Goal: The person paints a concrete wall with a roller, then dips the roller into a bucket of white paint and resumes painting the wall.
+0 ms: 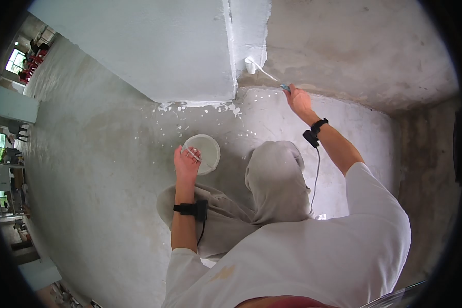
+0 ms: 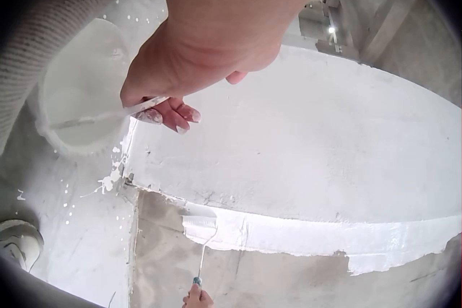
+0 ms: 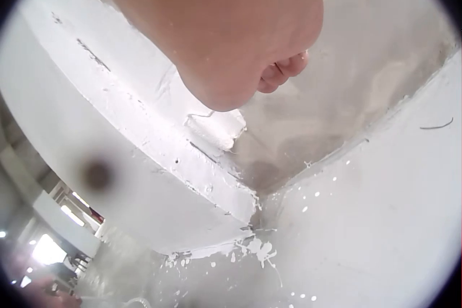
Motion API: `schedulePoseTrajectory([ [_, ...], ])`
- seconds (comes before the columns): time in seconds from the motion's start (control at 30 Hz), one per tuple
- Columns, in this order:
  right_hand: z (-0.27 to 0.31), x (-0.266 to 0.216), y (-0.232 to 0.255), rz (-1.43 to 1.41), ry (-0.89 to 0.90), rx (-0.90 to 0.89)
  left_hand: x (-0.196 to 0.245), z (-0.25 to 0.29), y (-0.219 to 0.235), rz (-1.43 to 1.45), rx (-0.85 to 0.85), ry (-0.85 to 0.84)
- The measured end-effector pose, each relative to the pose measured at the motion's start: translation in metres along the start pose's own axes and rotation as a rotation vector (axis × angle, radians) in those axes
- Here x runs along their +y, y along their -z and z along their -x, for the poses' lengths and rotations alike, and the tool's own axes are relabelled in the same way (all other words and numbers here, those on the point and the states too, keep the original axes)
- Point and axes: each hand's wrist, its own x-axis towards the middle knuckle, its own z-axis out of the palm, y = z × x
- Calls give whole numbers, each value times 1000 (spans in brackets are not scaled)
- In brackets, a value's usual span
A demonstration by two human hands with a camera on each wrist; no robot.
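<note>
My right hand (image 1: 299, 101) grips the blue handle of a small paint roller (image 1: 250, 65), its thin white frame reaching up and left to the wall. The white roller head lies against the wall beside a raised corner, at the lower end of a freshly white strip (image 1: 249, 31). In the right wrist view the hand hides the handle and the roller head (image 3: 216, 129) shows beneath it. Low on the left, my left hand (image 1: 187, 163) holds the thin pale handle (image 2: 148, 106) of a white bucket (image 1: 218, 149) with white paint inside. White smears mark its fingertips.
A white-painted pillar (image 1: 190, 51) juts out left of the strip. Bare grey wall (image 1: 344, 46) stretches to the right. White paint drops (image 1: 235, 109) spot the concrete floor at the pillar's foot. My bent knee (image 1: 274, 169) is between the two arms. Red chairs (image 1: 33, 64) stand far left.
</note>
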Motion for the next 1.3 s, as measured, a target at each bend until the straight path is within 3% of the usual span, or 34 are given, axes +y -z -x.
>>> schedulePoseTrajectory([
  [0.17, -8, -30, -45, -50, -74, -116, -1, -1, 2, 9, 11, -6],
  [0.3, 5, -23, -64, -121, -63, -125, 0, 2, 0, 5, 32, -2],
  [0.5, 32, 14, -77, -94, -250, -118, 3, 3, -1, 36, 23, 10],
  [0.67, 36, 21, -98, -98, -182, -105, 1, 16, -3, -4, 77, 2],
  [0.83, 11, -5, -124, -172, -71, -70, 4, 20, -11, 0, 78, 12],
  [1.03, 9, 5, -122, -130, -106, -104, -2, 16, -7, 34, 51, 22],
  [1.2, 24, 53, -103, -18, -156, -125, -2, 16, -11, 115, 6, 70],
  [1.3, 29, 56, -99, 4, -158, -124, -3, 17, -12, 137, -10, 64],
])
